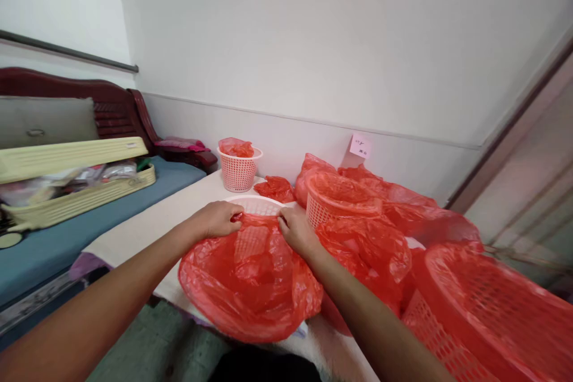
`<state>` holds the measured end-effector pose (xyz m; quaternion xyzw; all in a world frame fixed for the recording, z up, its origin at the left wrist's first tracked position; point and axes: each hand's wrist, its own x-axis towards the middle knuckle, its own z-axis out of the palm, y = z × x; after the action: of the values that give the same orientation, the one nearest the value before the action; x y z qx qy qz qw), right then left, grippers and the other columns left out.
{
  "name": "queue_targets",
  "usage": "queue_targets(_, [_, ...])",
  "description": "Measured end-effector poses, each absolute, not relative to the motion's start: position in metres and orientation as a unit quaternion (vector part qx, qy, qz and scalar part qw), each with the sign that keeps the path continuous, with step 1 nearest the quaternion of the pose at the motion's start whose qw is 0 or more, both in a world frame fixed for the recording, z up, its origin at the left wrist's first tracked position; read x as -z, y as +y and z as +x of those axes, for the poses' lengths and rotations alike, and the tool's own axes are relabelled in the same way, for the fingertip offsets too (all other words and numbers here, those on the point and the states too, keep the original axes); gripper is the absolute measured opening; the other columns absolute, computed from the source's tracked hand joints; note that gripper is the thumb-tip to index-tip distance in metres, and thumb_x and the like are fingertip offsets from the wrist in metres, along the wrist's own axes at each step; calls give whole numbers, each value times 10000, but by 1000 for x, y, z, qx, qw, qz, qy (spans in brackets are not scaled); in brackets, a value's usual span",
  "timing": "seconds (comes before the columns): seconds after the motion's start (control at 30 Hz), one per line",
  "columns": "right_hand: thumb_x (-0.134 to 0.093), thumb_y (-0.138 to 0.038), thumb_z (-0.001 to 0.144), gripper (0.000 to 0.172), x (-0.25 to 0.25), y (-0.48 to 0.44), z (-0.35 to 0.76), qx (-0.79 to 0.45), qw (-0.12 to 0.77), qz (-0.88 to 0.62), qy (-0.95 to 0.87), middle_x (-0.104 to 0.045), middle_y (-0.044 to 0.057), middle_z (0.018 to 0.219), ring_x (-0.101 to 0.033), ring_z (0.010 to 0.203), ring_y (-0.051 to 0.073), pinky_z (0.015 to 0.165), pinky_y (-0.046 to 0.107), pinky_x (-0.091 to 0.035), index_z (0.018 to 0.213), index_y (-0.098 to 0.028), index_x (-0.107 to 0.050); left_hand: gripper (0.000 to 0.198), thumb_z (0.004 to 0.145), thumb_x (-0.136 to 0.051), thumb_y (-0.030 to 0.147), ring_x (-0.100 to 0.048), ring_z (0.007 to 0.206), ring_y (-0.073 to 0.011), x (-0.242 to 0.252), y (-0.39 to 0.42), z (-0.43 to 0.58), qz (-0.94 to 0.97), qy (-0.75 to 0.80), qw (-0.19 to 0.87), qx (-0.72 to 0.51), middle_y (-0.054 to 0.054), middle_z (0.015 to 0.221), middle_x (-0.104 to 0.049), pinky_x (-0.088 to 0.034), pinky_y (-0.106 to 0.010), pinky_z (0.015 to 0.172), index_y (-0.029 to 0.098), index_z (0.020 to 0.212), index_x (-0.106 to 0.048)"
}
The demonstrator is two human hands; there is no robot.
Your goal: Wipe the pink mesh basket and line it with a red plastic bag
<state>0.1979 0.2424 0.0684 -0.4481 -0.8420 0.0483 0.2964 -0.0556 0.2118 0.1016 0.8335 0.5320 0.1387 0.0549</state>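
A red plastic bag (250, 286) is spread over the mouth of a white plastic basket (253, 206), covering its near and side rim. At the far side the basket's white rim still shows. My left hand (219, 219) pinches the bag's edge at the far left, and my right hand (298, 228) grips the same edge a little to the right. Between both hands the edge is stretched in a short line. Much of the basket's body is hidden under the red film.
Bag-lined baskets stand at the right, one nearer (452, 322) and one farther (320, 212), among loose red bags (371, 250). A small basket (238, 173) and a crumpled bag (275, 188) sit farther back. At the left, an open yellow suitcase (80, 194) lies on a blue-cushioned bench (179, 174).
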Motion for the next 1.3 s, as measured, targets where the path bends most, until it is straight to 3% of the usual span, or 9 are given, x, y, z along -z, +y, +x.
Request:
queue_targets(0.17, [-381,-207,975,193,-72,246,197,-40,362,-486,-794,-614,55,834,-556,765,177,699,281,-367,840,-190,-518,273,922,-616,435,-585,728,-141,-97,212,-63,837,533,37,-120,-1,814,-620,-516,-340,728,169,861,-625])
queue_targets(0.3, [-407,-234,984,191,-78,240,194,-54,356,-445,-820,-619,49,865,-560,809,169,761,275,-390,854,-188,-538,252,929,-609,416,-594,762,-150,-89,216,-70,820,543,38,-175,-9,857,-622,-521,-347,740,164,932,-622])
queue_targets(0.47, [-658,-347,882,170,-72,237,193,-105,247,-378,-886,-648,20,816,-549,739,159,689,261,-368,870,-178,-643,258,926,-612,413,-607,827,-170,-84,223,-71,799,539,73,-258,-26,916,-624,-527,-377,783,160,979,-614])
queue_targets(0.63, [-675,-163,809,53,-56,241,196,-172,134,-336,-916,-611,-38,643,-505,591,114,592,226,-313,765,-188,-692,316,962,-556,380,-654,943,-192,-91,219,-64,816,474,175,-279,-61,1067,-676,-533,-414,875,172,1196,-597])
queue_targets(0.8, [-623,-316,894,206,-55,241,199,-209,138,-331,-910,-604,-31,646,-516,600,115,592,224,-330,758,-174,-685,282,947,-575,433,-623,757,-159,-92,220,-61,818,488,188,-240,-13,837,-665,-522,-371,776,170,982,-669])
queue_targets(0.9, [-638,-267,864,137,-60,240,197,-223,158,-335,-902,-597,-37,653,-526,614,115,592,219,-335,775,-170,-676,308,945,-574,459,-627,789,-166,-94,223,-64,811,501,180,-243,-17,849,-667,-518,-387,812,165,926,-666])
queue_targets(1.1, [-527,-397,956,303,-70,239,193,-228,204,-322,-896,-630,-7,741,-555,709,138,665,241,-362,821,-173,-678,310,947,-560,458,-634,939,-199,-100,219,-68,792,504,177,-294,-43,973,-677,-495,-431,910,163,944,-655])
queue_targets(1.23, [-612,-204,836,80,-64,241,192,-235,206,-329,-891,-602,-44,678,-526,646,118,624,223,-348,788,-188,-674,274,903,-639,435,-612,828,-171,-95,219,-69,782,516,169,-306,-23,906,-647,-515,-382,808,162,935,-637])
queue_targets(1.3, [-589,-124,786,102,-62,242,192,-233,209,-335,-889,-585,-53,660,-508,625,109,613,220,-338,759,-188,-663,267,903,-640,429,-575,726,-144,-91,221,-69,768,532,160,-319,3,817,-604,-506,-334,715,163,907,-615])
